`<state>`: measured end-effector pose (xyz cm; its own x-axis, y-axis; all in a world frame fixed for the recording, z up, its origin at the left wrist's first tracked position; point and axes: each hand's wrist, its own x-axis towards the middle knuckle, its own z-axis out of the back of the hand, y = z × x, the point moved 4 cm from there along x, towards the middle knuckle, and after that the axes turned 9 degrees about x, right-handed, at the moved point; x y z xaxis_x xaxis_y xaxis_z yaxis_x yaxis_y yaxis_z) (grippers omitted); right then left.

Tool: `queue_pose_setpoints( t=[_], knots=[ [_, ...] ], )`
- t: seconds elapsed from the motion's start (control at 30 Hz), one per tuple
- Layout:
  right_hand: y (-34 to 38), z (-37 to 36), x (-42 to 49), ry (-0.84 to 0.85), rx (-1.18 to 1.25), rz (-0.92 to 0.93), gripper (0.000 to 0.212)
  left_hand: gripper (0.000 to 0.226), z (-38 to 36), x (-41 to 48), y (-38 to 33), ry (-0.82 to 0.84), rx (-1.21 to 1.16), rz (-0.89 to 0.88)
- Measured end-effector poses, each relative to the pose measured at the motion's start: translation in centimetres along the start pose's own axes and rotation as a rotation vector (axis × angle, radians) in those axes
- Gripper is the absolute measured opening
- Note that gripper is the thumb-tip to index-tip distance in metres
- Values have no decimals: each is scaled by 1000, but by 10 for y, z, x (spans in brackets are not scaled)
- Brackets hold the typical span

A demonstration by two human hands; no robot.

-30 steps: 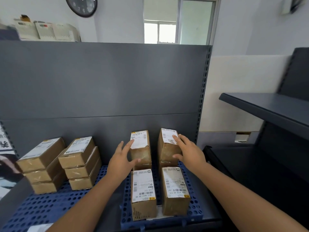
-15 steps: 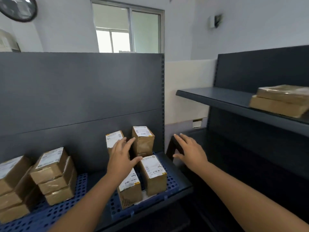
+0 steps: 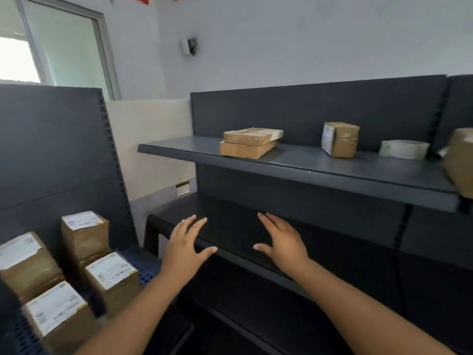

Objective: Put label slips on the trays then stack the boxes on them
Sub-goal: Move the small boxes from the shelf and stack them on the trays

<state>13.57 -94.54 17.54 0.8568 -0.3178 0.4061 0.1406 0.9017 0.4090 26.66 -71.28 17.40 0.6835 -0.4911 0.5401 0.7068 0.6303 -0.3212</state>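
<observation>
Several brown cardboard boxes with white shipping labels (image 3: 110, 275) stand on a blue perforated tray (image 3: 143, 265) at the lower left. My left hand (image 3: 185, 248) hovers open, fingers spread, to the right of that tray, over the edge of a dark lower shelf (image 3: 230, 226). My right hand (image 3: 282, 242) is open too, palm down above the same shelf. Neither hand holds anything. On the upper dark shelf (image 3: 307, 162) lie two flat stacked boxes (image 3: 248, 143) and an upright taped box (image 3: 340, 139). No label slip is in view.
A pale tape roll (image 3: 403, 149) and part of a large brown parcel (image 3: 460, 160) sit at the right end of the upper shelf. A dark grey back panel (image 3: 51, 149) rises behind the tray. A window (image 3: 51, 42) is at the upper left.
The view has swung right, away from the tray toward the second rack. Both hands left the boxes and moved right, over the dark lower shelf, still open.
</observation>
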Motion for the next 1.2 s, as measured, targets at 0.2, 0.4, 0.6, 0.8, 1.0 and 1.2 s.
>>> queue_pose_setpoints(
  t=[0.2, 0.4, 0.6, 0.8, 1.0, 1.2],
  knots=[
    [-97, 76, -65, -106, -74, -165, 85, 77, -53, 12, -122, 71, -99, -152],
    [-204, 163, -158, -140, -205, -349, 82, 83, -118, -1, -260, 188, -236, -280],
    [-301, 258, -255, -194, -314, -546, 83, 82, -168, -23, -400, 269, -321, -375],
    [-378, 341, -346, -189, -394, -724, 86, 84, -213, -53, -534, 355, -392, -480],
    [-443, 395, -410, -114, -486, -834, 87, 87, -261, -87, -642, 449, -419, -546],
    [-495, 407, -433, -59, -594, -885, 81, 98, -306, -115, -721, 514, -457, -584]
  ],
)
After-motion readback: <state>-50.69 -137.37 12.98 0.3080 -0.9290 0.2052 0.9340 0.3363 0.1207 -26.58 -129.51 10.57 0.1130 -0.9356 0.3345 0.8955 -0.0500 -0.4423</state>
